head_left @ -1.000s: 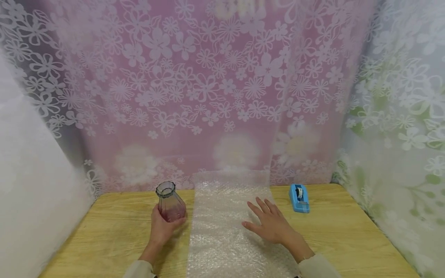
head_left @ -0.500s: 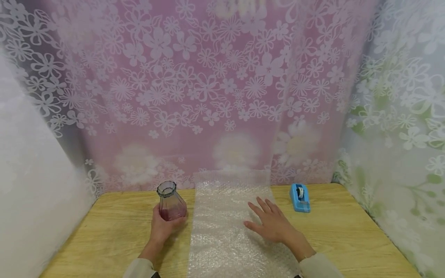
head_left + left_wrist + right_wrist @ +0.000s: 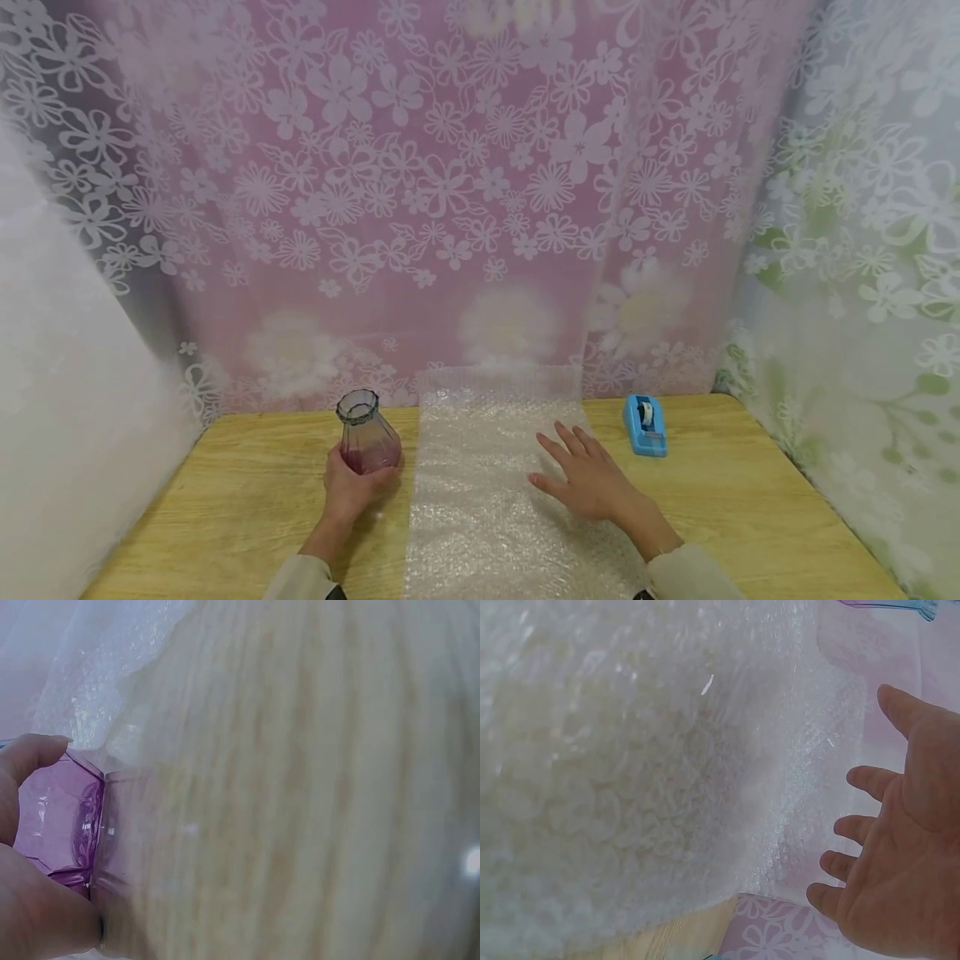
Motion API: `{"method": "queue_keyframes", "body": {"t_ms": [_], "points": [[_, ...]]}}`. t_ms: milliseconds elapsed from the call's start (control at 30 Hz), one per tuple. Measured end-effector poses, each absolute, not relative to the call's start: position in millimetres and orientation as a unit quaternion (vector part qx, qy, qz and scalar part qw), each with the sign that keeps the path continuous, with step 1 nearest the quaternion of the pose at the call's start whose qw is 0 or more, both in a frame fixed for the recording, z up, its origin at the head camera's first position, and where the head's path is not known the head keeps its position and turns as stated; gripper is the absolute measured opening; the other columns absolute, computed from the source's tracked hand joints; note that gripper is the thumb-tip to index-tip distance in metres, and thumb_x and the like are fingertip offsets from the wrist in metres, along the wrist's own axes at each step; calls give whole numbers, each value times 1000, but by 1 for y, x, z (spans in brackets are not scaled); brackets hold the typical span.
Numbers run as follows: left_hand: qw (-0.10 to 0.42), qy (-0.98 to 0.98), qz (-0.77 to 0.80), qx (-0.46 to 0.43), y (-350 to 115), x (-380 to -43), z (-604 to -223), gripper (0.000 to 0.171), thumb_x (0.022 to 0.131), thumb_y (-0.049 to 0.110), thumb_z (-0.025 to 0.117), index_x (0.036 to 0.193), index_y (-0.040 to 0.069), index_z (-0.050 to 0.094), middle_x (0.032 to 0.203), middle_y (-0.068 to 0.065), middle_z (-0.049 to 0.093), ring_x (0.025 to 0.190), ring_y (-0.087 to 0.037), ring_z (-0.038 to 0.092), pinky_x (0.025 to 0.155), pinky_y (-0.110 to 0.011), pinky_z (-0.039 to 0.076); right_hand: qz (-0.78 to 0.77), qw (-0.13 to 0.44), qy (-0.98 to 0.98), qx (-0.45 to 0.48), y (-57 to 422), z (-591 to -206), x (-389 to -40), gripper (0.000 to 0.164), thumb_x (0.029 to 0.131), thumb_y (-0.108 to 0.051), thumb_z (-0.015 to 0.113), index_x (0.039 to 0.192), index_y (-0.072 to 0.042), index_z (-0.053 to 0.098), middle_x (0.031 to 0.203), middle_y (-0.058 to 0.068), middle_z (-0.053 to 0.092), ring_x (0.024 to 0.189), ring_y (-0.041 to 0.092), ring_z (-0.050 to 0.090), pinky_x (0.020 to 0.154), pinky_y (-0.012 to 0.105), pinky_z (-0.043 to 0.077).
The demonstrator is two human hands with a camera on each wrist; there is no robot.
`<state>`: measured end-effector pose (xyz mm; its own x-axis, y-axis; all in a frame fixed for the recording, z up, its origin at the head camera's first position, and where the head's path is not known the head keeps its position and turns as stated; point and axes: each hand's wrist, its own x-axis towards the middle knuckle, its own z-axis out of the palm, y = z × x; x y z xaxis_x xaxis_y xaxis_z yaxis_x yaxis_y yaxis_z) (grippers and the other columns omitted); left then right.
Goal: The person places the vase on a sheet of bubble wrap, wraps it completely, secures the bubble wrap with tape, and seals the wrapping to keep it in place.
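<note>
My left hand (image 3: 351, 487) grips the lower body of a glass vase (image 3: 371, 437), bluish-grey at its scalloped rim and purple toward the base. The vase stands upright at the left of the bubble wrap. In the left wrist view the purple base (image 3: 64, 814) shows between thumb and fingers, close over the wood. A long sheet of clear bubble wrap (image 3: 480, 500) lies flat down the middle of the table. Over its right side my right hand (image 3: 588, 479) is spread, fingers apart and palm down, holding nothing. The right wrist view shows that palm (image 3: 900, 847) with the bubble wrap beyond it.
A blue tape dispenser (image 3: 645, 427) with a small roll of tape stands at the back right of the wooden table (image 3: 750, 517). Behind the table hangs a pink flowered curtain (image 3: 450, 208), and the sheet's far end reaches it. Pale hangings (image 3: 862, 333) close off both sides.
</note>
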<state>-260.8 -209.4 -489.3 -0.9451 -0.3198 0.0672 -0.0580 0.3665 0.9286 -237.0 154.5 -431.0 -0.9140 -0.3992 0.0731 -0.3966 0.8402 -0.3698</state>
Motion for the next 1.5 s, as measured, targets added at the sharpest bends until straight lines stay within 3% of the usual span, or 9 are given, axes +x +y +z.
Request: {"method": "queue_keyframes", "body": {"t_ms": [900, 1233, 1500], "points": [[114, -801, -573, 131, -204, -256, -486, 108, 68, 20, 85, 145, -6, 14, 137, -36, 32, 126, -47, 36, 103, -54, 31, -198, 14, 958, -205, 159, -437, -235, 72, 93, -58, 47, 146, -11, 38, 154, 19, 21, 139, 44, 13, 108, 61, 12], [99, -754, -635, 136, -207, -255, -478, 102, 70, 23, 84, 141, -4, 17, 135, -30, 35, 124, -41, 38, 105, -50, 31, -200, -21, 957, -211, 166, -433, -236, 68, 94, -52, 50, 145, -8, 40, 152, 23, 24, 137, 47, 17, 107, 61, 15], [106, -759, -630, 124, -208, -253, -466, 100, 70, 22, 84, 139, -6, 17, 135, -29, 34, 124, -40, 37, 106, -49, 30, -206, -10, 958, -202, 169, -429, -236, 72, 93, -57, 48, 146, -9, 39, 153, 21, 22, 138, 47, 15, 108, 61, 14]]}}
